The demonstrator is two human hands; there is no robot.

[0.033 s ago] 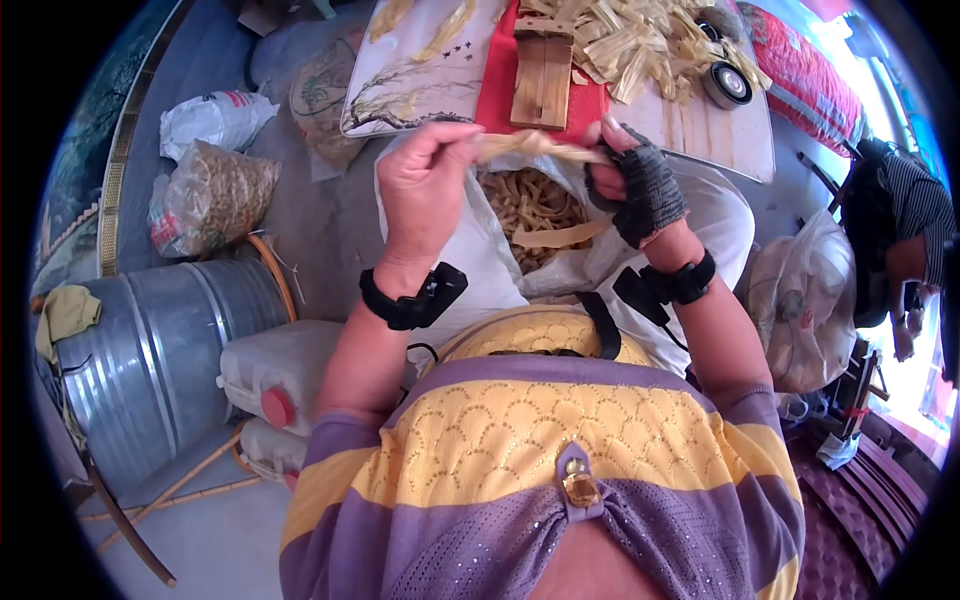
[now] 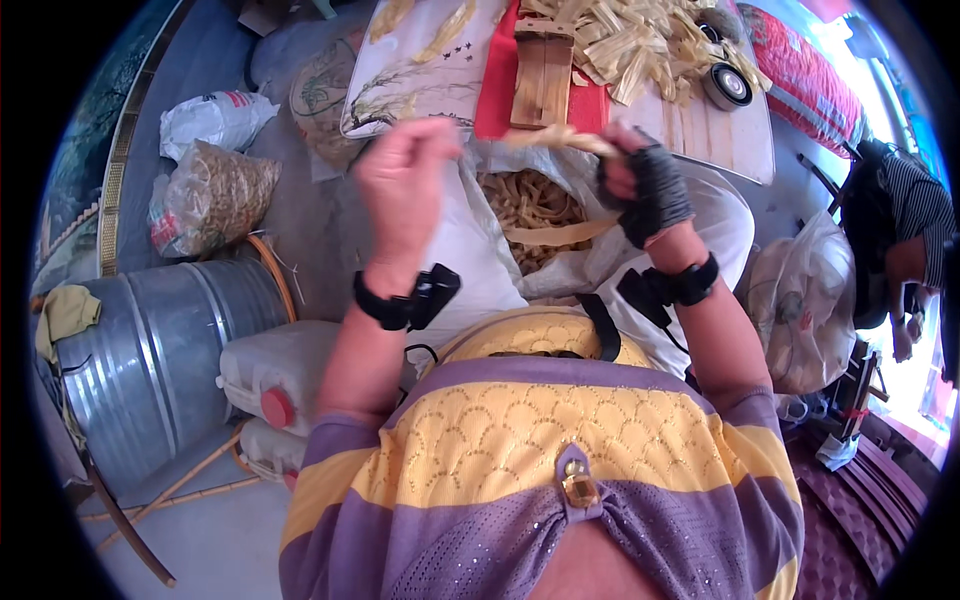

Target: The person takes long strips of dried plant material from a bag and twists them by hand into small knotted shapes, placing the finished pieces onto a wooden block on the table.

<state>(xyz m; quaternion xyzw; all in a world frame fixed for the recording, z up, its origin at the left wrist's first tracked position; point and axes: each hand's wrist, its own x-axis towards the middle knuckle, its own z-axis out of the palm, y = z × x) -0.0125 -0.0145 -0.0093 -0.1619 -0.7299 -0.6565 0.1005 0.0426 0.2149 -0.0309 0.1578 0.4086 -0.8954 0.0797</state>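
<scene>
Your only view comes from the head camera, looking steeply down over your own chest and striped top [image 2: 540,460]. It sits close: your raised forearms fill the middle. The fisheye bends the edges, taking in the worktop [image 2: 720,140] ahead, at the top, and the metal drum [image 2: 160,350] on your left.

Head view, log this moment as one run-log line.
left hand: bare, raised, pinching strip end | right hand: gloved, gripping pale strip | below: open white sack of strips | behind: wooden block
</scene>
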